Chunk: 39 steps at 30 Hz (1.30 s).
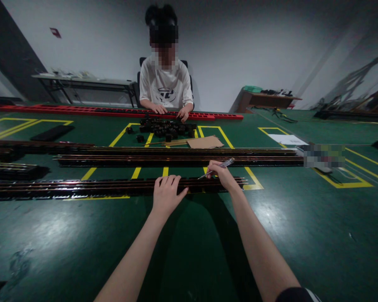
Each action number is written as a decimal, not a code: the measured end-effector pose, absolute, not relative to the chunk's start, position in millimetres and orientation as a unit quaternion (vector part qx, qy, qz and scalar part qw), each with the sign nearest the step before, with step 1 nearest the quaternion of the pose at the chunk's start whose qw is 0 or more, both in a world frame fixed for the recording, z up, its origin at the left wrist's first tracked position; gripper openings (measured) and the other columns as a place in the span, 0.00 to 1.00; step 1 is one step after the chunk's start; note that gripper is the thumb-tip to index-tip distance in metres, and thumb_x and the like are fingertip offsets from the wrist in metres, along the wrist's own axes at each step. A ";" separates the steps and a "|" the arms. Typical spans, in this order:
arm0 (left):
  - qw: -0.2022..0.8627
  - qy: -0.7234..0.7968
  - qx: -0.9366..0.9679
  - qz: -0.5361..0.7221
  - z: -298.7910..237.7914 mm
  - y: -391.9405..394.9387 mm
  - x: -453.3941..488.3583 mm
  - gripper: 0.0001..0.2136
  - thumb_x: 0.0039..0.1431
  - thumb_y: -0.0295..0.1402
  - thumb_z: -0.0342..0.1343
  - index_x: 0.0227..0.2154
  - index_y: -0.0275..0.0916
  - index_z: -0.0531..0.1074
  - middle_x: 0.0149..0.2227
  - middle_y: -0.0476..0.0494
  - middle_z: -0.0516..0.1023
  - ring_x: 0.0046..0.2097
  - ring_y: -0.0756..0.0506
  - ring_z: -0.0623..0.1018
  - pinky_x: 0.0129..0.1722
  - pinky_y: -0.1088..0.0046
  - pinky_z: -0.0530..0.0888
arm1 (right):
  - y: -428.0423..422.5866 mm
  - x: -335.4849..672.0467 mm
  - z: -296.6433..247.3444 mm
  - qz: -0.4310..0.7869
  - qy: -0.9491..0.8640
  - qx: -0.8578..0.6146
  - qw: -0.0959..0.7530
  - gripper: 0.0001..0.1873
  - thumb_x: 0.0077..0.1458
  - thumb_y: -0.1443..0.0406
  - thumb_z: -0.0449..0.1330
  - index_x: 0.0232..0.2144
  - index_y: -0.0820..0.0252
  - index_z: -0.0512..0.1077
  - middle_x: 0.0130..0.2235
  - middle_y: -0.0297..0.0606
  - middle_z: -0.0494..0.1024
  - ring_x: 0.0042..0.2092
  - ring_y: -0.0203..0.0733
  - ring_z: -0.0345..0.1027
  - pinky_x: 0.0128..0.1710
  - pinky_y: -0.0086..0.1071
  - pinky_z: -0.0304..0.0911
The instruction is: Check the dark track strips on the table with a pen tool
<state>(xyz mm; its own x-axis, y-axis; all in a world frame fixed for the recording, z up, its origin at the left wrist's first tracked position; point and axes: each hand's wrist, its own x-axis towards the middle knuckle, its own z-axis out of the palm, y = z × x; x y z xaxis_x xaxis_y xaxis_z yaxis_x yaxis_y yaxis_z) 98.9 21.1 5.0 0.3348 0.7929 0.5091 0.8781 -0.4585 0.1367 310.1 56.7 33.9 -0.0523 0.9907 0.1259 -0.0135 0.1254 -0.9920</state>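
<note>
My left hand point(166, 191) lies across a long black strip point(113, 188) with copper-coloured rods running along it. Its fingers rest on the strip and the thumb is spread apart toward the right. In my right hand point(219, 173) is a slim screwdriver point(229, 162) with a clear handle, gripped between the fingers. Its thin metal shaft slants down and left to the strip, just right of my left hand. Whether the tip touches a part there is too small to tell. Rod ends stick out at the strip's right end.
Another black strip with rods point(176, 159) lies beyond. Further off are a cardboard piece point(205, 142), a pile of small black parts point(166, 128) and a long red rail point(113, 110). A person point(165, 84) sits opposite, hands at the rail. White paper point(286, 139) lies right.
</note>
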 end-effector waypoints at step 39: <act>0.074 -0.511 -0.813 -0.268 1.7 19.8 97.3 0.16 0.59 0.28 0.43 0.46 0.36 0.70 0.47 0.39 0.75 0.50 0.40 0.72 0.54 0.53 0.59 | 54.8 307.3 39.1 0.466 -0.567 -0.468 0.492 0.10 0.43 0.63 0.57 0.15 0.59 0.64 0.17 0.29 0.68 0.20 0.33 0.64 0.26 0.30 0.58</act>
